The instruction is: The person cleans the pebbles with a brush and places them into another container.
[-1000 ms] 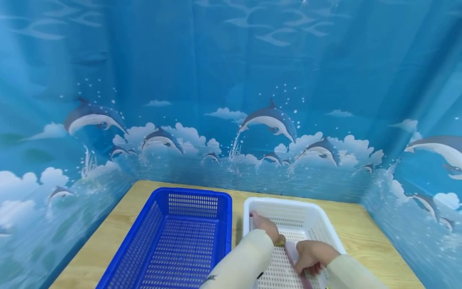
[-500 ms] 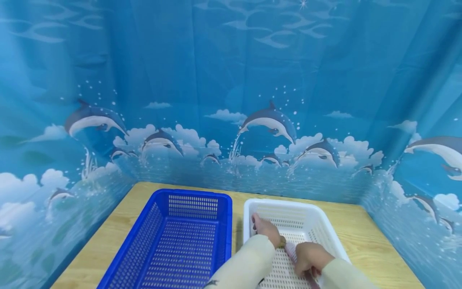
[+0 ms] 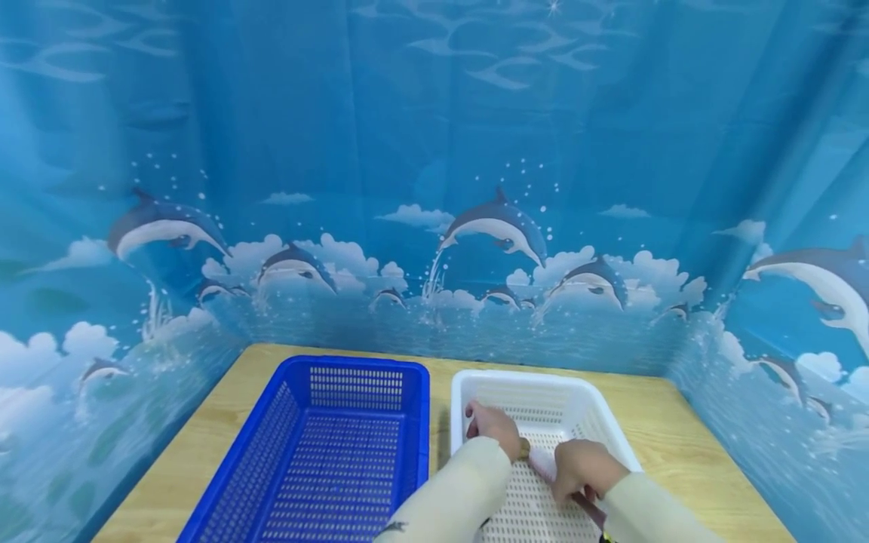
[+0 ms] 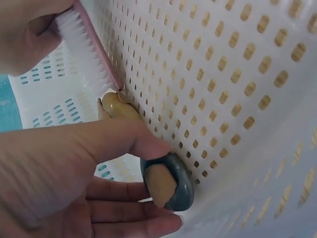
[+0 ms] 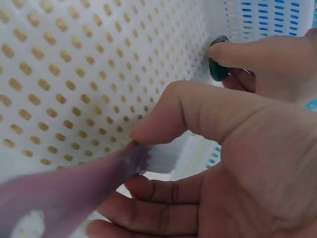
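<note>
Left hand (image 4: 74,158) — pinched a dark, rounded shell (image 4: 184,186) inside the white basket (image 3: 523,375); with the thumb in the way, whether the yellowish lump (image 4: 118,106) behind belonged to it was hard to tell. Right hand (image 5: 262,134) — gripped the pink brush (image 5: 74,186), its bristle end beside that lump. Probable faults: the smooth-looking shell could have twisted free under a brush push; bristles could have skidded onto the left hand. Alongside: blue basket (image 3: 366,363). Beneath: wooden table (image 3: 679,460).
</note>
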Tool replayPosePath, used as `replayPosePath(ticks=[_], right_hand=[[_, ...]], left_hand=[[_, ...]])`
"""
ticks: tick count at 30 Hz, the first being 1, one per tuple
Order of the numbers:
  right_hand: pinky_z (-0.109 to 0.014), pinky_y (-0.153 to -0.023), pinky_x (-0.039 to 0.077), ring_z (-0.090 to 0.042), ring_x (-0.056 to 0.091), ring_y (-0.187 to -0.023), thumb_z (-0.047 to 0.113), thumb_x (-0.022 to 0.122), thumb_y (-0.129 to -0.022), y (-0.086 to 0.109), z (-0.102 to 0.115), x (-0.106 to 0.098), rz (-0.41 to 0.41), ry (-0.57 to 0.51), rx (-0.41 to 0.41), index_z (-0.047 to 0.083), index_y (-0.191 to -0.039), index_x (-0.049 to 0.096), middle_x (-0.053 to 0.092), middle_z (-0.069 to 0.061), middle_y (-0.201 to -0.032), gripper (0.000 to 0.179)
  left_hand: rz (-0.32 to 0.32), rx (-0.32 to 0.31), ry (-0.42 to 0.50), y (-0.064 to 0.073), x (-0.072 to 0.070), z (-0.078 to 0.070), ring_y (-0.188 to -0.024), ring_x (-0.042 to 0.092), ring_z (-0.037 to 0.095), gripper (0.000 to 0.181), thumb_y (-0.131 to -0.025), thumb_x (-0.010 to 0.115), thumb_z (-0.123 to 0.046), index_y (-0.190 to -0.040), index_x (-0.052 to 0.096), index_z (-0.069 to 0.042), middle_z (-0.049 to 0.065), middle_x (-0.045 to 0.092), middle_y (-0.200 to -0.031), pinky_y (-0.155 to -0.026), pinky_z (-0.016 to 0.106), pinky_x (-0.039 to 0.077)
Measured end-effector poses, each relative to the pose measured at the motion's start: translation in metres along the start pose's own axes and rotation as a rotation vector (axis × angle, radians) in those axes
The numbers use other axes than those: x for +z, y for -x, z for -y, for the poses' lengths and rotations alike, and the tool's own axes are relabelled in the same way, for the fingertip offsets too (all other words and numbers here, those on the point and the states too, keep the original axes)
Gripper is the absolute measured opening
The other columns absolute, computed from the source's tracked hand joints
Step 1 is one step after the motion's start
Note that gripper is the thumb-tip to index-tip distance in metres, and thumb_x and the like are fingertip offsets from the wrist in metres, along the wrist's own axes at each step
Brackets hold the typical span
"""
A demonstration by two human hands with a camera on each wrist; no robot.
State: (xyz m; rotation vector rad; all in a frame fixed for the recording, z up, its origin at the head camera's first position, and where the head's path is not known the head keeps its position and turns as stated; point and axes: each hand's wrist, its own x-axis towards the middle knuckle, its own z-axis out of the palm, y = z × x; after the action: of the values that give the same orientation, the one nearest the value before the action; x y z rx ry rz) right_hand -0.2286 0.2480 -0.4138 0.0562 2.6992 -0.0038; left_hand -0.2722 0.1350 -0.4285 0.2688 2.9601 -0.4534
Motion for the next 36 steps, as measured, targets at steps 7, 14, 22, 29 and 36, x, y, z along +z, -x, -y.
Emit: replayPosePath(ticks=[7,14,22,29,36], right_hand=[[-0.033,-0.055,0.057,-0.02,0.059,-0.057,0.008,0.071,-0.065,0.002,0.001,-0.012,0.031,-0.044,0.008,0.005,-0.072,0.057,0.059,-0.007,-0.067,0.016],[-0.015,-0.039,0.039,-0.008,0.048,-0.042,0.001,0.064,-0.076,0.003,-0.007,-0.019,0.063,-0.111,-0.07,0.004,-0.078,0.054,0.062,-0.007,-0.061,0.011],[-0.015,-0.038,0.032,-0.007,0.043,-0.042,0.002,0.064,-0.081,0.005,-0.014,-0.023,0.025,-0.169,-0.11,0.004,-0.086,0.055,0.058,-0.005,-0.061,0.01],[-0.02,-0.043,0.039,-0.013,0.049,-0.05,0.006,0.064,-0.086,0.013,-0.018,-0.036,-0.07,-0.289,-0.129,0.004,-0.095,0.05,0.056,-0.008,-0.07,0.017],[-0.021,-0.041,0.036,-0.015,0.047,-0.048,0.006,0.061,-0.089,0.023,-0.023,-0.044,-0.13,-0.381,-0.156,0.002,-0.115,0.04,0.055,-0.009,-0.067,0.034]], left_hand=[[-0.053,0.047,0.031,0.017,-0.021,0.004,-0.066,0.062,0.023,0.036,-0.094,0.054,-0.046,-0.105,0.072,-0.017,0.002,0.069,-0.092,-0.079,0.04,0.052],[-0.044,0.23,0.007,0.022,-0.041,0.016,-0.071,0.06,0.014,0.019,-0.085,0.07,-0.033,-0.098,0.072,-0.019,-0.002,0.067,-0.086,-0.062,0.031,0.054],[-0.002,0.336,0.287,0.015,-0.04,0.042,-0.056,0.044,0.012,0.027,-0.074,0.079,-0.033,-0.068,0.059,-0.015,-0.004,0.05,-0.06,-0.05,0.024,0.04],[0.074,0.423,0.713,0.015,-0.048,0.069,-0.039,0.029,0.012,0.049,-0.084,0.074,-0.031,-0.051,0.04,-0.017,-0.003,0.034,-0.042,-0.041,0.028,0.027],[0.162,0.402,1.186,0.017,-0.049,0.076,-0.057,0.064,0.015,0.028,-0.084,0.069,-0.025,-0.062,0.068,-0.01,0.002,0.064,-0.059,-0.05,0.024,0.045]])
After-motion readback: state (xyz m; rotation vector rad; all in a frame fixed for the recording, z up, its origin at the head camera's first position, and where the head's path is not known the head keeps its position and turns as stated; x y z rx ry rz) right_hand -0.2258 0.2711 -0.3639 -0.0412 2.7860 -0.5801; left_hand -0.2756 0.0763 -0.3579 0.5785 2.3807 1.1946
